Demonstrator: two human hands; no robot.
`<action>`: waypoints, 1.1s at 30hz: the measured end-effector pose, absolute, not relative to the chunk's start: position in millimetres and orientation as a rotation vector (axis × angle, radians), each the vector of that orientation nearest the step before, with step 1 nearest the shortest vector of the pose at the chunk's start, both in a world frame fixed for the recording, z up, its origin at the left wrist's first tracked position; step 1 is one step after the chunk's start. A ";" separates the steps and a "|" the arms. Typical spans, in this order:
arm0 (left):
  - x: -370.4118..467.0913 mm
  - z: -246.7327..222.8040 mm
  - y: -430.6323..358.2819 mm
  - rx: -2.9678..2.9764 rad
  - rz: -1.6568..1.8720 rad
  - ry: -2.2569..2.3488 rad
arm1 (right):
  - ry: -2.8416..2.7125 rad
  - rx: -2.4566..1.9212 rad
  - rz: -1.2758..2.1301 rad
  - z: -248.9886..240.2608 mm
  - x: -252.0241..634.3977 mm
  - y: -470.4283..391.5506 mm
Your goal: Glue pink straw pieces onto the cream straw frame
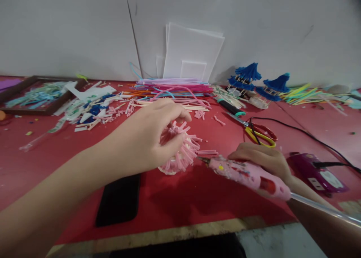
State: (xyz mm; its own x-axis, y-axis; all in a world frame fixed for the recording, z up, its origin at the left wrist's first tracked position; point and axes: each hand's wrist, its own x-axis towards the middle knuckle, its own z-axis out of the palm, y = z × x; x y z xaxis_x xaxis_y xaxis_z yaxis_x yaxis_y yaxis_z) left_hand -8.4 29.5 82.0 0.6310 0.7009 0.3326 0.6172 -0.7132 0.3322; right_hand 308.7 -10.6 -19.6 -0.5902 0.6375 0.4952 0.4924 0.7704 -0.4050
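Observation:
My left hand (158, 138) grips a small round piece made of short pink pipe cleaners (184, 151), which fan outward from its top over a pale rim. The thumb and fingers curl around its upper left side, hiding part of it. In my right hand (262, 158) is a pink hot glue gun (248, 175), its nozzle pointing left, close to the right side of the pink piece. Whether the nozzle touches it I cannot tell. A clear glue stick (324, 207) runs out of the gun's back end. A few cut pink strips (207, 152) lie just behind the nozzle.
Scissors (261, 134) and a dark-handled tool (231, 107) lie behind my right hand. A purple power box (318, 173) with a black cord sits at right. Bundled pipe cleaners (172, 87), scraps (96, 104), blue-roofed models (245, 77) and a frame (34, 111) line the back. A phone (120, 199) lies in front.

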 end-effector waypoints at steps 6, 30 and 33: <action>-7.9 80.6 26.8 2.650 0.672 1.125 | -2.367 -1.283 -0.080 -42.9 341.9 -1.5; -3.7 46.3 -6.6 1.985 0.962 1.458 | -2.224 -0.481 -0.309 14.3 216.2 6.7; -3.6 45.8 -7.2 1.973 0.986 1.447 | -2.227 -0.449 -0.290 15.6 214.0 8.4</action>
State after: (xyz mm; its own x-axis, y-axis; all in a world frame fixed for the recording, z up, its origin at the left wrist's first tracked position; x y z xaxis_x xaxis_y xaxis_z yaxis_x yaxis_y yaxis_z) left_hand -3.6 -7.2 45.8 0.1735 0.9499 0.2599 0.5888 -0.3116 0.7458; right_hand 214.0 8.4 15.6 -0.5950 0.2214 0.7726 0.4116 0.9096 0.0564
